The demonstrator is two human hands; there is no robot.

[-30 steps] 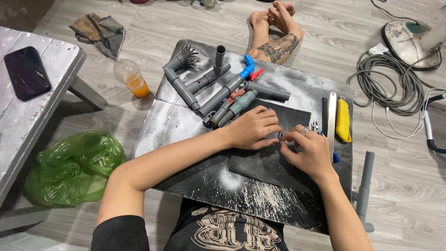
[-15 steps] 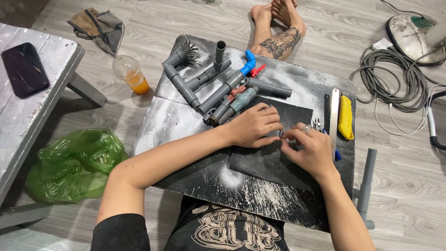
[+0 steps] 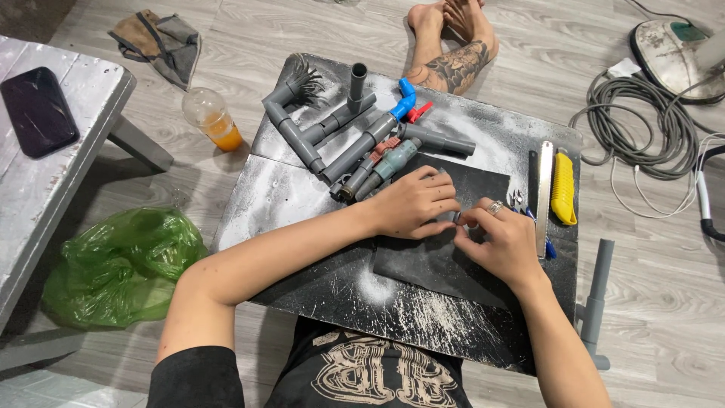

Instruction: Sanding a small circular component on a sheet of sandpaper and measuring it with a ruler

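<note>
On the dark sheet (image 3: pixel 430 261) at mid-bench (image 3: pixel 302 196), left hand (image 3: pixel 411 204) and right hand (image 3: pixel 502 242) meet, fingertips pinched on a small grey piece (image 3: pixel 455 217). Grey pipes (image 3: pixel 340 136) crowd just behind the left hand; ruler (image 3: pixel 543 196) and yellow knife (image 3: pixel 561 187) line the right edge. Near edge dusty, open.

- Beyond our hands, the grey pipe assembly (image 3: pixel 340 140) with its blue valve (image 3: pixel 404 102) fills the far left of the tabletop (image 3: pixel 279 200).
- On our right, a metal ruler (image 3: pixel 544 196) and yellow knife (image 3: pixel 561 189) line the edge, with small pliers (image 3: pixel 517 201) just beside the right hand (image 3: pixel 502 245).
- We see bare, dusty surface left of the dark sheet (image 3: pixel 438 261) and along the near edge.
</note>
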